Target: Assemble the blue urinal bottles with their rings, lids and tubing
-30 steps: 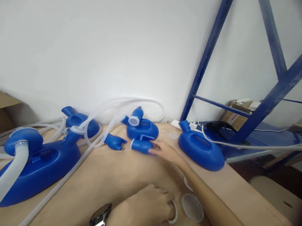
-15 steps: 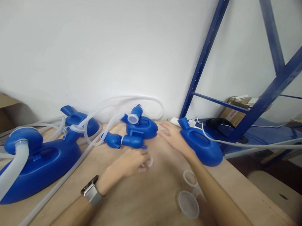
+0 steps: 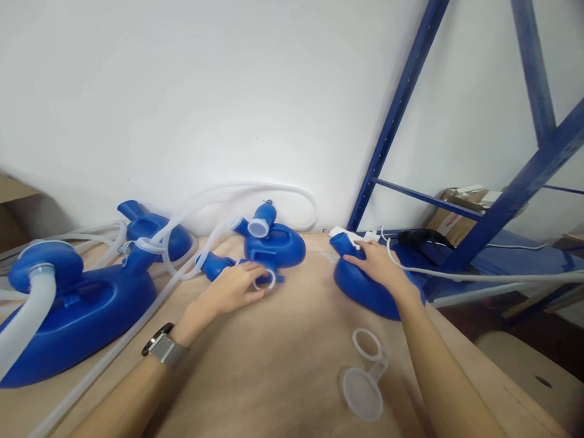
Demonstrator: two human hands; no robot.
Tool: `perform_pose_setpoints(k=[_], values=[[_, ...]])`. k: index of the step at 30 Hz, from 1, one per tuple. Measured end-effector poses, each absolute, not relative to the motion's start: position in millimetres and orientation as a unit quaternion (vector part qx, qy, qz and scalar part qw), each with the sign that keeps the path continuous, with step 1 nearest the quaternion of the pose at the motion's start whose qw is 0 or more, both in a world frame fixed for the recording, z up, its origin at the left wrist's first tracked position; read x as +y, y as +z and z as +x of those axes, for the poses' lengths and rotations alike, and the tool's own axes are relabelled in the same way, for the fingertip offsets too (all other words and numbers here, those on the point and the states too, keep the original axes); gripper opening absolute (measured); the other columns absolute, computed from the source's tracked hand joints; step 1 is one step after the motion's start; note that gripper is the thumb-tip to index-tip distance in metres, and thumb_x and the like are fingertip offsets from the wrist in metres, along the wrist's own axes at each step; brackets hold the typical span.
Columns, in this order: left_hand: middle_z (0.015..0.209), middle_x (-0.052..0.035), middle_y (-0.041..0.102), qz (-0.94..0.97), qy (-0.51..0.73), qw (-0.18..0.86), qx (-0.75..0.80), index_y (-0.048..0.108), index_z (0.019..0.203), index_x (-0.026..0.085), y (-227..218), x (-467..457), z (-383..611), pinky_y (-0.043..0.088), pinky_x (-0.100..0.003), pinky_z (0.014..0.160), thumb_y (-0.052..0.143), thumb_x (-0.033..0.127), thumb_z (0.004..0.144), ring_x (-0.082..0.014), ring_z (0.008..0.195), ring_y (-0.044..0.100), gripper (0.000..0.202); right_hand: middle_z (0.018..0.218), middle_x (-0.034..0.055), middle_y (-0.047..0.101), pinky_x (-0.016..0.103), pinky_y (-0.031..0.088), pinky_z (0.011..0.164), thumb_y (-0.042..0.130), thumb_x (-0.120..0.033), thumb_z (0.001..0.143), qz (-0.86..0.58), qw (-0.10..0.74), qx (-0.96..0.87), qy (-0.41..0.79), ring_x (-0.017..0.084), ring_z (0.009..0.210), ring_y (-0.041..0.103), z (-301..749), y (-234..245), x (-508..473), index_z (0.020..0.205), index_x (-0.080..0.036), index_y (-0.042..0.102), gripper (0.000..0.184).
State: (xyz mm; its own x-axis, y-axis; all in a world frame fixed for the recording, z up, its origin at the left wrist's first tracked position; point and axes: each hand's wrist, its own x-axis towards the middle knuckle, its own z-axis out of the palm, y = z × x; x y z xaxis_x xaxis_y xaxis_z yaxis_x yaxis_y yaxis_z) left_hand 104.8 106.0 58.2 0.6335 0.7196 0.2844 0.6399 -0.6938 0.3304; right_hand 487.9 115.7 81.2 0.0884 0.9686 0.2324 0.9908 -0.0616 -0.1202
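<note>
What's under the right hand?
A blue bottle: its neck and near side show. The right hand covers part of its top, so that area can't be seen.

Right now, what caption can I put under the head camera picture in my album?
Left hand holding a thin white plastic ring, right hand on a rounded blue plastic jug.

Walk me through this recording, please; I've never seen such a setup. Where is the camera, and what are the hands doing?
No machine here: these are a person's bare hands, seen by a head-worn camera looking forward and down. The left hand holds a pale ring beside small blue parts. The right hand is on a blue bottle, near its neck. A translucent lid lies nearer the camera on the table. White tubing and other blue bottles are there too.
</note>
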Motion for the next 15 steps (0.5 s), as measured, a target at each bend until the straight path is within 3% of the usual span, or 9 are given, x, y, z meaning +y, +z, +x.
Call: perform_pose_setpoints(k=[3,7,10,15], values=[[0.128,-0.0120,0.073,0.882,0.237,0.108,0.393,0.066,0.130,0.020,65.2,106.2,104.1,0.056,-0.042,0.096,0.057,0.046,0.100,-0.0303,0.114,0.070,0.041,0.135,0.0171,0.069,0.050,0.050,0.107,0.066,-0.055,0.093,-0.595,0.162,-0.786,0.051,0.037,0.122,0.067,472.5,95.1,110.2,0.140,-0.020,0.068,0.059],[0.143,-0.0134,0.067,0.839,0.325,0.195,0.390,0.058,0.145,0.019,74.0,99.3,109.6,0.060,-0.041,0.094,0.058,0.054,0.099,-0.0316,0.124,0.067,0.057,0.129,0.0099,0.072,0.046,0.049,0.110,0.072,-0.058,0.090,-0.461,0.178,-0.862,0.111,0.032,0.121,0.067,440.0,101.7,101.6,0.130,-0.025,0.076,0.052],[0.144,-0.0126,0.067,0.829,0.346,0.250,0.360,0.061,0.144,0.021,82.5,89.5,115.4,0.063,-0.041,0.089,0.065,0.054,0.095,-0.0315,0.119,0.069,0.059,0.123,0.0067,0.075,0.043,0.051,0.105,0.074,-0.058,0.089,-0.418,0.179,-0.884,0.111,0.030,0.117,0.069,411.6,102.3,94.6,0.124,-0.029,0.078,0.046],[0.133,-0.0100,0.073,0.861,0.321,0.204,0.339,0.070,0.133,0.022,96.7,82.7,114.4,0.063,-0.039,0.088,0.064,0.050,0.097,-0.0287,0.113,0.071,0.046,0.121,0.0072,0.075,0.043,0.054,0.098,0.073,-0.056,0.091,-0.423,0.180,-0.885,0.077,0.030,0.111,0.071,379.7,100.6,84.2,0.127,-0.028,0.077,0.046]])
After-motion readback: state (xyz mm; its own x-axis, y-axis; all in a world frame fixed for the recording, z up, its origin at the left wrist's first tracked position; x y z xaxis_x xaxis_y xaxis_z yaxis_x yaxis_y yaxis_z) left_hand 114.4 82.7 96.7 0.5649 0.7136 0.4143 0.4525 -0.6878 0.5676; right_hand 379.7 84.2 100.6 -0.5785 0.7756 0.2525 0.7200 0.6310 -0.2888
